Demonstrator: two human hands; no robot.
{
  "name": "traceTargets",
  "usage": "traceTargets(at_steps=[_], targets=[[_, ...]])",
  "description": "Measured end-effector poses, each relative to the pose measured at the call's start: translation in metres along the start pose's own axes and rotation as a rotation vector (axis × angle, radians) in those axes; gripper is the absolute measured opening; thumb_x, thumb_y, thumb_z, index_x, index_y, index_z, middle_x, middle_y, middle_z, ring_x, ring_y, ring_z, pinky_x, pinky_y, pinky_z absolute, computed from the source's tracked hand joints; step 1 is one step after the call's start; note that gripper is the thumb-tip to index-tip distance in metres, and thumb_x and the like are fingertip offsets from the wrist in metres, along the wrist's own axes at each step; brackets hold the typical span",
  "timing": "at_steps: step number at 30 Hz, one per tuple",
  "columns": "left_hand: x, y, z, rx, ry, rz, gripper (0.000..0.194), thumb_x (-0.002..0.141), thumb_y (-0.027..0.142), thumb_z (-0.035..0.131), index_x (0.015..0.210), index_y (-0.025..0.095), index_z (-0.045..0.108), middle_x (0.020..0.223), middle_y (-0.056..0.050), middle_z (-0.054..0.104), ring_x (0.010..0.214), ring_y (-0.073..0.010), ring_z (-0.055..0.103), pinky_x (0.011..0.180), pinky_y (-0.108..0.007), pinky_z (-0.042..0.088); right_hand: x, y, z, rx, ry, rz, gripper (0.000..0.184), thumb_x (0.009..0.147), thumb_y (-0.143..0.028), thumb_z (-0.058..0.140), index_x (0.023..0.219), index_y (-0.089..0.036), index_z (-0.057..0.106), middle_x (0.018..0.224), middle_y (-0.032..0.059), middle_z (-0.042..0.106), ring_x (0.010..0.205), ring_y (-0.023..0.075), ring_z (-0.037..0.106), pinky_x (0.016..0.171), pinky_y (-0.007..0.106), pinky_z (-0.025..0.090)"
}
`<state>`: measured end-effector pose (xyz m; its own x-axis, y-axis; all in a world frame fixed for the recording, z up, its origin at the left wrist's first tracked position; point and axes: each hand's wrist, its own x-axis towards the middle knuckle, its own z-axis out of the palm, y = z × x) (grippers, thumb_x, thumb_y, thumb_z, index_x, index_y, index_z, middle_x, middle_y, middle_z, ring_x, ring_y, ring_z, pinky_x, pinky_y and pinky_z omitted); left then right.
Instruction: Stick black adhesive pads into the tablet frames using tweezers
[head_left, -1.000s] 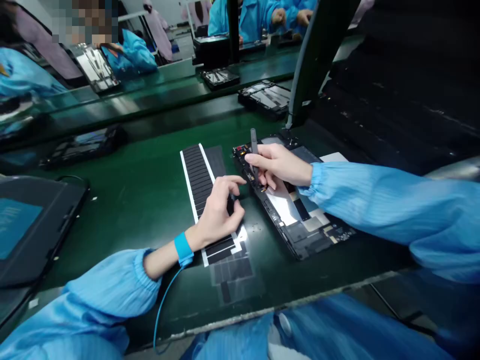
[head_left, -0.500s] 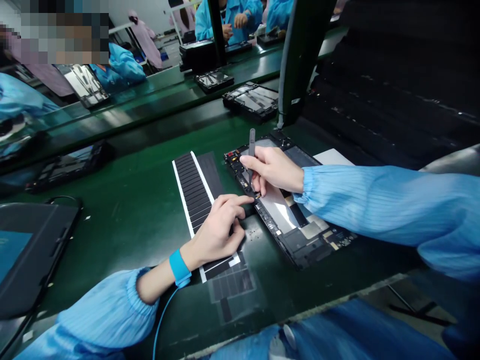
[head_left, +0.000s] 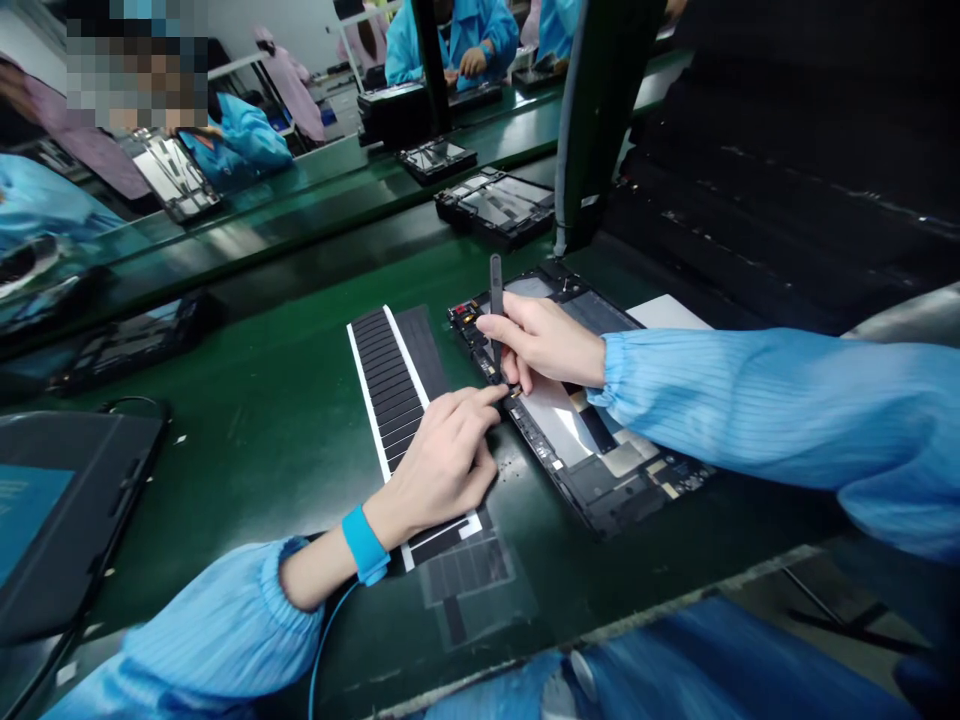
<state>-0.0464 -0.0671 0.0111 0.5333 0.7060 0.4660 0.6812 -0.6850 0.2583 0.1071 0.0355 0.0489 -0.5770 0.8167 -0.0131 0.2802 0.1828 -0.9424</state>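
Head view, looking down on a green conveyor bench (head_left: 262, 500): one open tablet housing (head_left: 592, 480) lying flat just right of one sheet of black adhesive strips (head_left: 390, 390), circuit boards and foil exposed. Right hand (head_left: 544, 340) narrowly pinched around one pair of slim black tweezers (head_left: 496, 310), tips down at the housing's upper left edge. Left hand (head_left: 442, 465) resting on the sheet, index finger (head_left: 487, 400) stretched toward the tweezer tips, anything held there too small to tell. More than a dozen strips left on the sheet, exact count hidden under the hand; lower end paler, a grey liner (head_left: 465, 590) there looking mostly stripped. Two more open housings (head_left: 495, 205) farther off, on the far belt
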Motion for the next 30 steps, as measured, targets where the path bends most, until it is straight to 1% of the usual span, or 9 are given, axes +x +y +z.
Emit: traceTargets(at_steps=[4,10,15,18,20,23,25,28,30], targets=[[0.003,0.005,0.001,0.130,-0.032,0.020,0.025,0.073,0.000,0.041,0.094,0.013,0.043,0.123,-0.018,0.051,0.110,-0.0253,0.046,0.090,-0.042,0.045,0.003,0.003,0.000,0.102,-0.010,0.043,0.018,0.091,-0.036,0.040,0.084,-0.020,0.033,0.041,-0.0064,0.050,0.028,0.0119,0.050,0.025,0.018,0.034],[0.001,0.018,-0.004,0.097,-0.094,0.138,0.018,0.074,0.002,0.040,0.085,0.016,0.043,0.105,-0.013,0.059,0.095,-0.0226,0.053,0.083,-0.038,0.050,0.007,0.010,0.000,0.163,-0.005,0.035,0.023,0.090,-0.038,0.042,0.082,-0.020,0.032,0.040,-0.0069,0.049,0.029,0.0117,0.050,0.024,0.017,0.035],[-0.003,0.018,0.000,-0.073,0.014,-0.129,0.022,0.075,0.006,0.043,0.093,0.017,0.038,0.126,-0.018,0.047,0.119,-0.0259,0.044,0.092,-0.046,0.046,0.007,0.011,-0.001,0.172,-0.013,0.032,0.026,0.089,-0.041,0.042,0.080,-0.020,0.031,0.039,-0.0057,0.050,0.029,0.0121,0.050,0.025,0.017,0.035],[-0.005,0.033,0.002,-0.203,-0.014,-0.258,0.021,0.075,0.010,0.045,0.092,0.019,0.038,0.131,-0.020,0.044,0.128,-0.0267,0.036,0.094,-0.045,0.046,0.009,0.012,0.001,0.186,-0.020,0.039,0.026,0.089,-0.042,0.042,0.080,-0.020,0.032,0.039,-0.0055,0.050,0.029,0.0125,0.050,0.026,0.018,0.036],[-0.006,0.047,0.000,-0.276,-0.036,-0.340,0.021,0.073,0.013,0.047,0.092,0.019,0.039,0.126,-0.019,0.049,0.127,-0.0271,0.038,0.093,-0.044,0.046,0.010,0.010,0.003,0.189,-0.016,0.053,0.025,0.089,-0.041,0.041,0.080,-0.020,0.033,0.040,-0.0049,0.050,0.029,0.0125,0.049,0.026,0.019,0.036],[-0.001,0.056,-0.009,-0.365,-0.072,-0.424,0.017,0.073,0.015,0.048,0.088,0.020,0.042,0.107,-0.014,0.062,0.115,-0.0241,0.052,0.091,-0.039,0.047,0.008,0.001,-0.002,0.143,-0.008,0.071,0.025,0.089,-0.040,0.038,0.075,-0.019,0.036,0.046,-0.0018,0.052,0.033,0.0129,0.051,0.031,0.023,0.039],[0.008,0.048,-0.018,-0.406,-0.088,-0.514,0.007,0.077,0.022,0.048,0.081,0.020,0.043,0.090,-0.009,0.066,0.095,-0.0206,0.063,0.080,-0.033,0.051,-0.002,-0.008,-0.016,-0.033,0.031,0.032,0.027,0.089,-0.037,0.038,0.069,-0.018,0.039,0.053,0.0019,0.054,0.042,0.0134,0.055,0.040,0.025,0.043],[0.027,0.021,-0.026,-0.449,-0.182,-0.719,0.029,0.084,0.043,0.042,0.071,0.018,0.044,0.066,-0.004,0.065,0.053,-0.0136,0.062,0.052,-0.024,0.047,-0.027,-0.014,-0.045,-0.657,0.213,-0.010,0.029,0.087,-0.034,0.041,0.063,-0.018,0.041,0.063,0.0075,0.055,0.055,0.0168,0.056,0.055,0.030,0.043],[0.039,0.006,-0.026,-0.476,-0.332,-0.784,0.044,0.085,0.054,0.034,0.068,0.016,0.048,0.056,-0.002,0.062,0.038,-0.0100,0.052,0.043,-0.022,0.040,-0.044,-0.008,-0.062,-0.991,0.269,0.130,0.030,0.087,-0.033,0.038,0.061,-0.018,0.040,0.065,0.0108,0.055,0.058,0.0199,0.054,0.057,0.033,0.039]])
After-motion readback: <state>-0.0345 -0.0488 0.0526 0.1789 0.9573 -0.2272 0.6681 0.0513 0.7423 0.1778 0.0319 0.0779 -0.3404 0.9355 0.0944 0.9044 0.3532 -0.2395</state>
